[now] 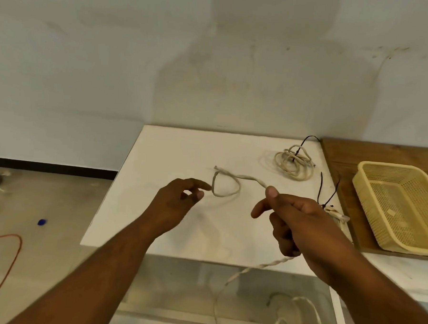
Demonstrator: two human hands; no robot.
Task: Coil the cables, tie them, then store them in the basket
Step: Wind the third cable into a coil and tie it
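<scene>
A pale twisted cable [228, 185] makes one small loop above the white table [173, 154]. My right hand [296, 218] grips this cable, thumb on top; its long tail hangs off the front edge below the hand. My left hand [178, 199] hovers just left of the loop with fingers loosely curled, fingertips close to the loop, holding nothing that I can see. At the back right lies a coiled pale cable [294, 162] bound with a black tie. Another tied bundle [334, 212] is partly hidden behind my right hand. The yellow mesh basket [370, 185] stands to the right.
The basket sits on a wooden board [344, 153] right of the white table. A wall rises close behind. On the floor to the left lie an orange wire [12, 257] and a small blue object [42, 222].
</scene>
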